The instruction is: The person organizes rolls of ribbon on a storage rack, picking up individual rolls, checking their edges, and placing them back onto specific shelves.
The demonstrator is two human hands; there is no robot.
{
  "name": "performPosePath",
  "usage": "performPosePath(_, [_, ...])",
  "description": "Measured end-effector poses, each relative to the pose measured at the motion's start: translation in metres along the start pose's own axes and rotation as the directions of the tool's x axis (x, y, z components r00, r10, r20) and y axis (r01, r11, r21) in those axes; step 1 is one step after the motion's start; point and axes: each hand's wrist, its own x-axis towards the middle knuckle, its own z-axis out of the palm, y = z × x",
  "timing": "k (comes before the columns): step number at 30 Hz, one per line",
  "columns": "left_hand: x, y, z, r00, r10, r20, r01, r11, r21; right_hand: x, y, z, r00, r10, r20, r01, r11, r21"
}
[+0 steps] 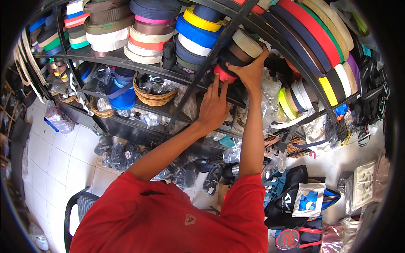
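Both arms reach up to a stack of webbing rolls on the black metal shelf. My right hand point(252, 71) spans the stack from the right, its thumb on the front and its fingers around the far side. In that stack are a cream webbing roll point(247, 43), a brown webbing roll point(238, 55) and a black one. At the bottom sits a red webbing roll point(226, 75). My left hand point(212, 107) rests its outstretched fingertips against the red roll from below. Its thumb is hard to make out.
Stacked webbing rolls point(152, 31) fill the shelf to the left. A wicker basket point(155, 96) and a blue roll point(121, 96) stand on the lower shelf. A slanting black shelf post point(206, 63) passes just left of my hands. Bagged goods point(118, 157) and a chair point(78, 211) are below.
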Motion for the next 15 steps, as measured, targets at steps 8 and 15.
performPosePath(8, [0.000, -0.003, 0.007, 0.999, 0.024, 0.040, -0.028, 0.995, 0.098, 0.001, 0.001, -0.002, 0.997, -0.025, 0.068, 0.018, 0.994, 0.111])
performPosePath(15, [0.001, 0.000, 0.003, 0.997, 0.029, 0.074, -0.036, 0.995, 0.096, -0.001, 0.012, 0.000, 0.999, 0.043, -0.018, -0.040, 0.986, 0.159])
